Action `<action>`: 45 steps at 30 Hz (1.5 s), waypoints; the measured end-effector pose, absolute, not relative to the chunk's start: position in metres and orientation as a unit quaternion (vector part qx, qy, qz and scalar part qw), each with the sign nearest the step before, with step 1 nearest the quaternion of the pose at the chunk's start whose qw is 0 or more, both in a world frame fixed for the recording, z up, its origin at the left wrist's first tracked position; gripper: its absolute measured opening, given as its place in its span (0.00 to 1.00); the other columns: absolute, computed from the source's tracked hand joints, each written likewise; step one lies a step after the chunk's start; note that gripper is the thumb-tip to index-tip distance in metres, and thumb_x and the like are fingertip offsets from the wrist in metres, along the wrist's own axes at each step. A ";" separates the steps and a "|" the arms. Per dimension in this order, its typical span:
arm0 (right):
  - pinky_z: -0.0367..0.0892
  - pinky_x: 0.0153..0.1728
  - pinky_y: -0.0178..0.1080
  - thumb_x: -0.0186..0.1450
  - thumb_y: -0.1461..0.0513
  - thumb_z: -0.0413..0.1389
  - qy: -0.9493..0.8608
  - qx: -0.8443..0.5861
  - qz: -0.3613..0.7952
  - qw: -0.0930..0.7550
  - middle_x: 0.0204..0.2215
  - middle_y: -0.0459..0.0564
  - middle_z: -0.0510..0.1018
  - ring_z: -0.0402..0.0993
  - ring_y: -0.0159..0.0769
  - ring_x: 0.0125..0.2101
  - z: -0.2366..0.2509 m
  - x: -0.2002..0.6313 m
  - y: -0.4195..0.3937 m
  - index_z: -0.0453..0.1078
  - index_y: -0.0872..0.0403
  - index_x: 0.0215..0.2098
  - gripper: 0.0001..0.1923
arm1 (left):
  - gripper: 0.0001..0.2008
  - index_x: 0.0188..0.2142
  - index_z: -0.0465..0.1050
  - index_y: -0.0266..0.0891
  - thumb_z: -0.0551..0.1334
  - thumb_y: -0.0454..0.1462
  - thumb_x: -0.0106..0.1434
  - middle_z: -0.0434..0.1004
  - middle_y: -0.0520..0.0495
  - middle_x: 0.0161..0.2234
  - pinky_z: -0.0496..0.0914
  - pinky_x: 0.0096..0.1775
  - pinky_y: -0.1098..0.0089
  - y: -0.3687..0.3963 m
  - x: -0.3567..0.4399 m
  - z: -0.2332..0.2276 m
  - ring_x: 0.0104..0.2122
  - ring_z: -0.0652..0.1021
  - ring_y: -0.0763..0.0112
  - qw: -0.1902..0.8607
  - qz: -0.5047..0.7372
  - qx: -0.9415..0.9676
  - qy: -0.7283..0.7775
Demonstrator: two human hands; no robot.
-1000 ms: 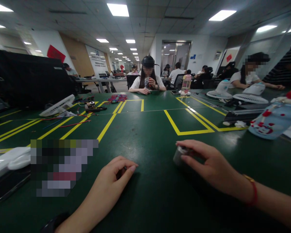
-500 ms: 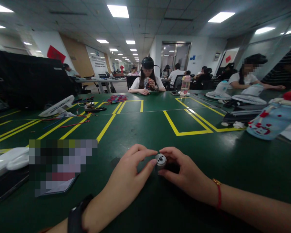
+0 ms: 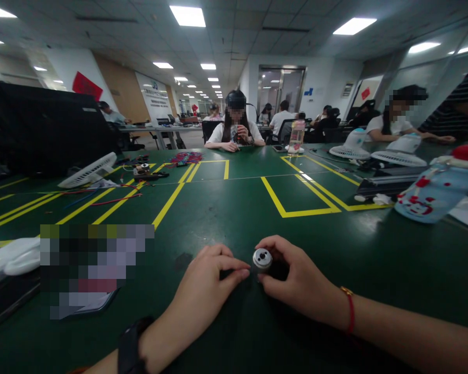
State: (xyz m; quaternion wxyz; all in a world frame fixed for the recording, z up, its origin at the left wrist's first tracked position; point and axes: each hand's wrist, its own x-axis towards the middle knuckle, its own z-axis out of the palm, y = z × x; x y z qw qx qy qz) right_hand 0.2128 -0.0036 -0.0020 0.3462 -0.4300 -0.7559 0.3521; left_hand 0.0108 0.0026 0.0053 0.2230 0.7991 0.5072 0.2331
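Green table (image 3: pixel 234 208) with yellow tape lines. Right hand (image 3: pixel 300 283) pinches a small metal cylinder (image 3: pixel 262 259), upright near the front edge. Left hand (image 3: pixel 206 285) curled, fingertips beside it; contents not visible.

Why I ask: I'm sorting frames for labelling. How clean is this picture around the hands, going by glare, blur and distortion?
Head view: the small metal cylinder is sharp between the left hand and right hand; ceiling lights leave soft glare on the green table; the edges bow with wide-angle distortion; a pixelated block hides things at left.
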 end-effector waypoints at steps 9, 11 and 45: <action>0.70 0.41 0.34 0.57 0.61 0.57 -0.724 -0.465 0.370 0.352 0.40 0.46 0.74 0.72 0.28 0.39 0.004 0.228 0.000 0.62 0.52 0.46 0.19 | 0.10 0.41 0.79 0.49 0.61 0.40 0.62 0.73 0.51 0.32 0.65 0.37 0.68 -0.003 -0.001 0.007 0.35 0.73 0.65 0.254 0.261 0.774 0.518; 0.70 0.44 0.36 0.57 0.57 0.58 -0.707 -0.508 0.338 0.357 0.43 0.49 0.74 0.73 0.31 0.41 0.009 0.253 0.005 0.62 0.53 0.48 0.21 | 0.11 0.42 0.79 0.47 0.60 0.42 0.63 0.72 0.51 0.32 0.65 0.34 0.70 -0.008 -0.015 0.010 0.32 0.74 0.67 0.290 0.283 0.742 0.534; 0.61 0.46 0.38 0.62 0.53 0.52 -0.731 -0.623 -0.047 0.275 0.43 0.48 0.73 0.68 0.34 0.43 0.040 0.342 0.016 0.71 0.51 0.40 0.14 | 0.16 0.33 0.78 0.44 0.55 0.46 0.65 0.75 0.50 0.30 0.67 0.34 0.69 -0.015 -0.037 0.010 0.32 0.75 0.64 0.289 0.239 0.724 0.579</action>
